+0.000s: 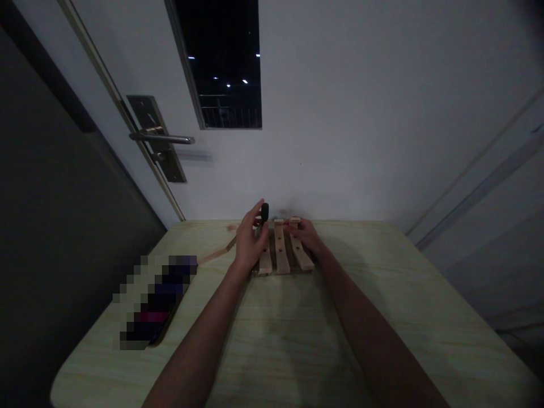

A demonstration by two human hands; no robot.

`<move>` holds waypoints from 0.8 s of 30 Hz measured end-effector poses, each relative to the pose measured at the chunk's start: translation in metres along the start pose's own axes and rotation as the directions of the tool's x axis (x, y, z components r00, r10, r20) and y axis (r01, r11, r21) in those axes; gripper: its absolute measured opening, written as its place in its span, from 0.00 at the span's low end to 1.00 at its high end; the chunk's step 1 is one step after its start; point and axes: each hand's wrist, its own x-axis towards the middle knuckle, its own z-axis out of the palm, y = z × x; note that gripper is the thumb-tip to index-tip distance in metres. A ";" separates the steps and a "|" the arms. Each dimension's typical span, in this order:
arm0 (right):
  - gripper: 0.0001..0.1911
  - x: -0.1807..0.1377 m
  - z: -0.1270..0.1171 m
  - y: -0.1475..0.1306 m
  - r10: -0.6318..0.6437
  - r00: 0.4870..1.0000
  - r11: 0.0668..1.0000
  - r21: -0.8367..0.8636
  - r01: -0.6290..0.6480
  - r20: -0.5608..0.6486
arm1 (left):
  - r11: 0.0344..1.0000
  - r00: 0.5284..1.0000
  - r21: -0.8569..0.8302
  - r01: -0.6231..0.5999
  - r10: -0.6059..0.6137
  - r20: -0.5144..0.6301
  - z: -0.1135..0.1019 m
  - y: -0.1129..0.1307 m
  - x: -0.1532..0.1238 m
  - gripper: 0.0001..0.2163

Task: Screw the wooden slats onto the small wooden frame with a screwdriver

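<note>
A small assembly of three light wooden slats (pixel 280 254) lies near the far edge of the pale wood-grain table (pixel 297 340). My left hand (pixel 250 241) is at the slats' left side, its fingers closed round a dark upright handle (pixel 264 213). My right hand (pixel 305 234) rests on the right slat, with the fingertips pinched at its far end; what they pinch is too small to make out. A thin loose wooden strip (pixel 216 253) lies on the table just left of my left hand.
A blurred-out dark flat object (pixel 155 300) lies at the table's left. Behind the table stands a white wall, with a door and metal lever handle (pixel 164 139) at the left and a dark window (pixel 225 62) above.
</note>
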 end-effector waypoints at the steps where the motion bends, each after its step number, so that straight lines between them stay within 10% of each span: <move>1: 0.17 0.000 0.000 0.000 -0.003 1.000 1.000 -0.003 0.003 0.000 | 1.000 1.000 -0.014 0.005 -0.004 0.011 0.000 0.000 0.000 0.24; 24: 0.18 0.000 0.000 -0.001 0.024 1.000 1.000 0.018 -0.025 0.017 | 1.000 1.000 -0.007 -0.008 0.008 -0.006 0.000 -0.001 -0.001 0.21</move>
